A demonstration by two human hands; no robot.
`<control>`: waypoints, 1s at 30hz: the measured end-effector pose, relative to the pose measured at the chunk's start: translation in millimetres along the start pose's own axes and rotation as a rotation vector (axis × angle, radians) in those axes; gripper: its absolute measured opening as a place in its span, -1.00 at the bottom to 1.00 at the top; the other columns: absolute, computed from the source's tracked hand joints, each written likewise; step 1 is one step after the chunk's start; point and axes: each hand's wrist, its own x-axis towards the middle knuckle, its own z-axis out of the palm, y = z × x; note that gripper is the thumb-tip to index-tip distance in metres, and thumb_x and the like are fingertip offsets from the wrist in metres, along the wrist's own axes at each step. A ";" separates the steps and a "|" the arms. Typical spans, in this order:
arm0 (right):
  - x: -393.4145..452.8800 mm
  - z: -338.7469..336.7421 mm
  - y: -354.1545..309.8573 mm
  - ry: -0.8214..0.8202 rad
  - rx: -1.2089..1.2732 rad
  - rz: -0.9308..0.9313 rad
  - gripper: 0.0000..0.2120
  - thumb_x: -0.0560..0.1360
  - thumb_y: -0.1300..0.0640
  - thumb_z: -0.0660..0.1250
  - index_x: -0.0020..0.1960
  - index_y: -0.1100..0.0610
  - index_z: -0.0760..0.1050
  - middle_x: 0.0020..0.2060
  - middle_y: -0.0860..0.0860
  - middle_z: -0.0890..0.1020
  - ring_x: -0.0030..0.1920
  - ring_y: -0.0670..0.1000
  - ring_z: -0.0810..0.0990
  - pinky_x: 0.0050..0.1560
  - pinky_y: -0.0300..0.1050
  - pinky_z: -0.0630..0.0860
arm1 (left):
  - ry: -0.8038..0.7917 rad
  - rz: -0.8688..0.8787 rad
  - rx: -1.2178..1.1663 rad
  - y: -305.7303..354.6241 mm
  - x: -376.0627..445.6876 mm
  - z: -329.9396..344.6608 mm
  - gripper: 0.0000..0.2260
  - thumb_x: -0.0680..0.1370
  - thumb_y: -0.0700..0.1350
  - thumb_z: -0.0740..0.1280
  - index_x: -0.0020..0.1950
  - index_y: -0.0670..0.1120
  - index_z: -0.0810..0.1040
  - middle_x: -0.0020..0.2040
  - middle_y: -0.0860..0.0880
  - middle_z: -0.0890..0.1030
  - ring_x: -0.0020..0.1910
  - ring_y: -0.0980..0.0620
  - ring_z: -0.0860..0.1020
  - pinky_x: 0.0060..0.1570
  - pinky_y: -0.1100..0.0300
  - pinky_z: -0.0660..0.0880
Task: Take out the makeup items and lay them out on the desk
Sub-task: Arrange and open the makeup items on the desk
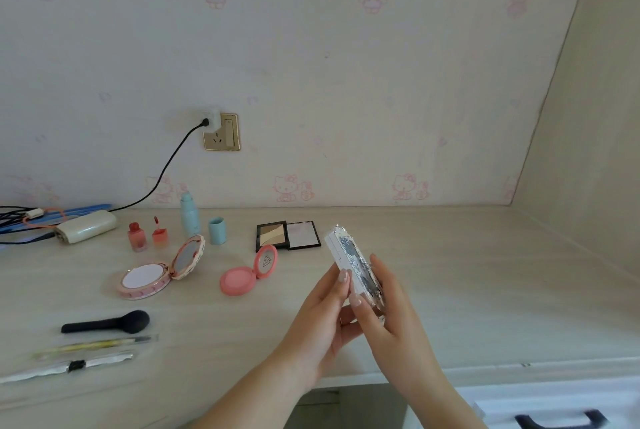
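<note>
The pale wood-grain surface point(433, 255) runs along a wall with cartoon-cat wallpaper point(311, 47). Above its middle, both hands hold a white palette with a glittery silver lid point(349, 264), closed and tilted on edge, clear of the surface. The left hand point(323, 319) pinches its near long side with thumb and fingertips; the right hand point(388, 311) curls around its back and lower end. Each grip is clamped on the palette.

At the far left lies a cream power bank point(86, 227) among cables. Left of centre, a pink scalloped cushion compact point(152, 272) stands open, a white puff in its base and a mirror in its raised lid. Beside it a coral blush compact point(246, 272) is open too, pink powder showing in the pan. Behind that, a black contour palette point(287, 235) lies opened flat, tan shades in one half.

Near the wall, a light blue bottle point(189, 214) stands uncapped, its cap point(217, 230) just beside it, with two small red bottles point(149, 236) to the left. Near the front edge lie a black brush point(107, 322), a thin pencil in clear wrap point(100, 345) and a silver foil packet point(65, 368).
</note>
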 end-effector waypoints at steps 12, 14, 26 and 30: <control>-1.5 10.2 8.0 0.060 0.083 0.047 -0.58 0.42 -0.26 0.01 0.28 -0.37 0.17 0.30 -0.17 0.42 0.24 -0.29 0.42 0.14 -0.45 0.36 | 0.035 -0.074 -0.016 -8.6 -1.0 2.7 -0.70 0.63 0.02 0.09 0.22 0.02 0.55 -0.03 -0.04 0.65 -0.13 0.06 0.61 -0.15 0.21 0.53; 4.3 2.9 9.9 0.118 0.238 0.092 -0.59 0.50 -0.27 -0.02 0.31 -0.28 0.31 0.26 -0.12 0.53 0.25 -0.18 0.49 0.26 -0.15 0.44 | 0.099 -0.088 -0.065 -9.8 1.4 0.4 -0.69 0.64 0.00 0.10 0.22 -0.06 0.55 -0.14 -0.04 0.66 -0.31 0.10 0.59 -0.20 0.18 0.52; 55.1 -14.4 41.6 0.133 0.571 0.487 -0.63 0.62 -0.08 0.04 0.06 0.10 0.54 -0.12 0.10 0.72 -0.09 0.07 0.70 -0.07 -0.03 0.59 | 0.386 -0.177 -0.007 -4.8 32.6 -15.6 -0.77 0.62 -0.20 0.16 0.24 -0.04 0.47 -0.04 -0.12 0.70 -0.08 -0.13 0.67 0.01 -0.06 0.59; 73.0 -11.3 51.6 0.111 0.429 0.497 -0.67 0.63 -0.05 0.01 0.08 0.05 0.52 -0.07 0.06 0.69 -0.09 0.01 0.69 -0.18 -0.14 0.59 | 0.446 -0.155 0.232 0.8 40.7 -25.0 -0.45 0.55 -0.16 0.31 0.49 -0.04 0.17 0.26 -0.06 0.53 0.12 -0.04 0.59 0.16 0.01 0.52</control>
